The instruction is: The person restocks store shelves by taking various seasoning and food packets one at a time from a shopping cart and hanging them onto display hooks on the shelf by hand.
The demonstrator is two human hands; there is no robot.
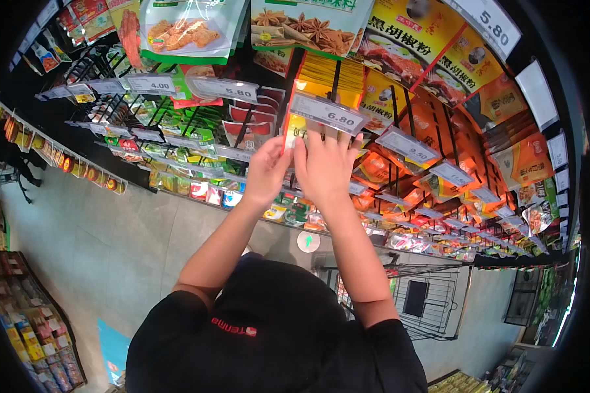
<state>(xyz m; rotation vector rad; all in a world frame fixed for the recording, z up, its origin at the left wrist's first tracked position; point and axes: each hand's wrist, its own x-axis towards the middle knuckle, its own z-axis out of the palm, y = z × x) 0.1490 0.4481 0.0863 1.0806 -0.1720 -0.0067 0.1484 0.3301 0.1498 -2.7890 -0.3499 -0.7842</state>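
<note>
Both hands reach up to a yellow packet (297,128) hanging on a rack, under a price tag (328,113) that reads 6.80. My left hand (269,171) pinches the packet's left edge between thumb and fingers. Against the packet's front lies my right hand (324,164), its fingers spread and pointing up, the fingertips partly under the tag. More yellow packets (328,75) hang in a row behind the tag.
Orange packets (432,131) hang on the right and green ones (144,111) on the left. Large pouches (183,29) hang above. A wire shopping cart (426,298) stands at the lower right. Part of a person (13,154) shows at the far left.
</note>
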